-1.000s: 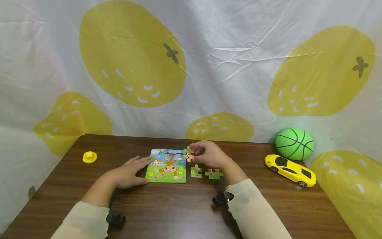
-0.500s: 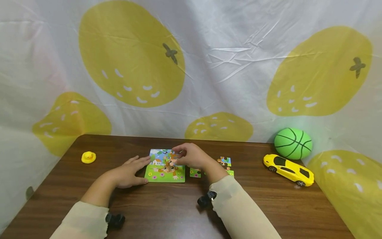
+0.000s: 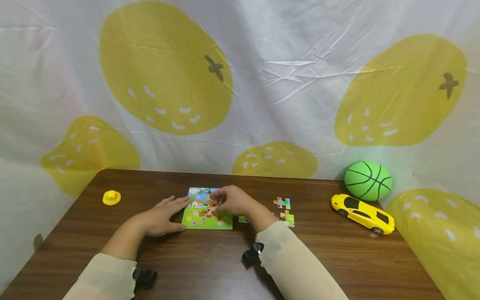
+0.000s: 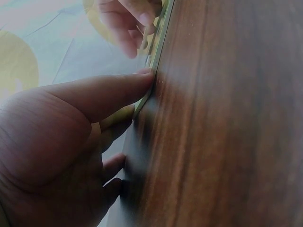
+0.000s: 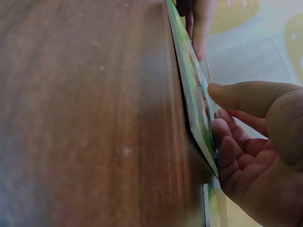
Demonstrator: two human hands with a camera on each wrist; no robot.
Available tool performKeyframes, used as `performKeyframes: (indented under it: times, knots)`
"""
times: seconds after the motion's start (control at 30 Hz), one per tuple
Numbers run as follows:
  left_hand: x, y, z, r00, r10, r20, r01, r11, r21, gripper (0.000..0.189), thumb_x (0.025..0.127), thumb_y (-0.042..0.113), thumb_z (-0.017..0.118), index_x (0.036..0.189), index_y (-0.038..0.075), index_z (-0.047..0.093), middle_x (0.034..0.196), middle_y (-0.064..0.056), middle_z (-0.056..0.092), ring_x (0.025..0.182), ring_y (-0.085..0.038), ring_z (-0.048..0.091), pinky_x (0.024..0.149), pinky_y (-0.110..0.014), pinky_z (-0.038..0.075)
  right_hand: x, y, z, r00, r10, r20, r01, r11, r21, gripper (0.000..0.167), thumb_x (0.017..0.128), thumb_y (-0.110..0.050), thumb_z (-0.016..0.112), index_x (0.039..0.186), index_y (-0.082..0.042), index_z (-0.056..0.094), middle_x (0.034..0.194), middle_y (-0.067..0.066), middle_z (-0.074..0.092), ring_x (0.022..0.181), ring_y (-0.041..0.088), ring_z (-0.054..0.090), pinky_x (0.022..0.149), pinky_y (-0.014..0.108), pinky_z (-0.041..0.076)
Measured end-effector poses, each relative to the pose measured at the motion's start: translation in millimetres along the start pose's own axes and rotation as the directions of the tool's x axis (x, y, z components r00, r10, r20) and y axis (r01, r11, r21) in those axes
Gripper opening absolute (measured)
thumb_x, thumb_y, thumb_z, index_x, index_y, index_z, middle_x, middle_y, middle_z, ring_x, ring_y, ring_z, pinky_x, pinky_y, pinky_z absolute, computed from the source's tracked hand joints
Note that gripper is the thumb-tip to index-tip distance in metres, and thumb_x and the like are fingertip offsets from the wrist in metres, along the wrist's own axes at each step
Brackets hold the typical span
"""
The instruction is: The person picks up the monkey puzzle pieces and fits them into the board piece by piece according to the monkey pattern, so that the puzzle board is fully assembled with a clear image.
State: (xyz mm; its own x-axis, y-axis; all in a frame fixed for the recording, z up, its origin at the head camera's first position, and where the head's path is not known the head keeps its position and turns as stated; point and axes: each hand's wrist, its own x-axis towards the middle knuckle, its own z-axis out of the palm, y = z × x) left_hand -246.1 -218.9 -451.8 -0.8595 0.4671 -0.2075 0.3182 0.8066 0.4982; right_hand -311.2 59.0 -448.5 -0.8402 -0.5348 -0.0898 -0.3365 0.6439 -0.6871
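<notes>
A square puzzle board [image 3: 206, 226] printed with a monkey, a house and flowers lies on the table. My left hand [image 3: 160, 217] rests at its left side, fingers stretched out; in the left wrist view the thumb [image 4: 120, 90] touches the board's edge. Over the board's middle, my right hand [image 3: 237, 201] pinches a jigsaw piece [image 4: 145, 39], held tilted close above the picture. That hand hides the board's upper right part. Loose jigsaw pieces lie to the right: one [image 3: 282, 203] at the back, another [image 3: 288, 218] nearer, and one [image 3: 243, 219] beside the board, partly covered.
A yellow rubber duck [image 3: 111, 198] sits at the left of the brown table [image 3: 202, 266]. On the right are a yellow toy car [image 3: 361, 213] and a green ball [image 3: 368, 181] behind it. A white curtain [image 3: 270, 100] with yellow fruit prints hangs behind the table.
My right hand has carried the jigsaw piece left from the board's right edge to over its middle, then lowered slightly. My left hand has stayed in place.
</notes>
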Motion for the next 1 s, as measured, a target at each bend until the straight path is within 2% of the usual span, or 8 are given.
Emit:
performKeyframes:
  times: [0.1, 0.4, 0.5, 0.7, 1.0]
  knots:
    - [0.2, -0.3, 0.3, 1.000, 0.001, 0.000, -0.001, 1.000, -0.003, 0.086, 0.101, 0.048, 0.072, 0.170, 0.017, 0.031, 0.180, -0.010, 0.023, 0.165, -0.054, 0.009, 0.124, -0.083, 0.015, 2.8, 0, 2, 1.000, 0.005, 0.007, -0.005, 1.000, -0.026, 0.047, 0.087, -0.014, 0.089, 0.132, -0.010, 0.076, 0.103, 0.001, 0.076, 0.087, 0.009, 0.062, 0.080, 0.026, 0.054]
    - [0.4, -0.9, 0.9, 1.000, -0.006, -0.001, 0.006, 1.000, 0.002, 0.087, 0.101, 0.049, 0.072, 0.171, 0.018, 0.031, 0.180, -0.009, 0.023, 0.165, -0.053, 0.008, 0.124, -0.083, 0.015, 8.2, -3, 3, 0.999, 0.024, 0.047, -0.020, 0.997, -0.079, 0.050, 0.087, -0.013, 0.089, 0.135, -0.011, 0.076, 0.108, 0.001, 0.078, 0.089, 0.010, 0.062, 0.082, 0.028, 0.055]
    - [0.6, -0.9, 1.1, 1.000, -0.004, -0.001, 0.004, 1.000, 0.007, 0.086, 0.101, 0.049, 0.072, 0.171, 0.018, 0.031, 0.180, -0.009, 0.023, 0.165, -0.054, 0.009, 0.124, -0.082, 0.015, 8.5, -4, 3, 0.998, 0.040, 0.051, -0.037, 0.997, -0.073, 0.051, 0.086, -0.012, 0.089, 0.135, -0.012, 0.076, 0.114, 0.002, 0.079, 0.095, 0.012, 0.066, 0.088, 0.031, 0.058]
    - [1.2, -1.1, 1.2, 1.000, -0.008, -0.002, 0.008, 1.000, 0.003, 0.086, 0.101, 0.048, 0.072, 0.170, 0.017, 0.032, 0.180, -0.009, 0.024, 0.165, -0.054, 0.009, 0.125, -0.082, 0.016, 8.2, -9, 4, 0.996, 0.074, 0.055, -0.071, 0.995, -0.067, 0.052, 0.087, -0.013, 0.089, 0.137, -0.012, 0.074, 0.132, 0.006, 0.078, 0.121, 0.021, 0.071, 0.108, 0.042, 0.058]
    - [0.0, 0.6, 0.1, 1.000, -0.006, -0.004, 0.006, 1.000, -0.003, 0.086, 0.101, 0.047, 0.073, 0.170, 0.016, 0.033, 0.180, -0.009, 0.025, 0.165, -0.053, 0.010, 0.125, -0.082, 0.016, 9.2, -13, 3, 0.991, 0.122, 0.048, -0.119, 0.991, -0.060, 0.051, 0.086, -0.012, 0.090, 0.135, -0.015, 0.076, 0.132, 0.006, 0.078, 0.124, 0.023, 0.071, 0.109, 0.043, 0.058]
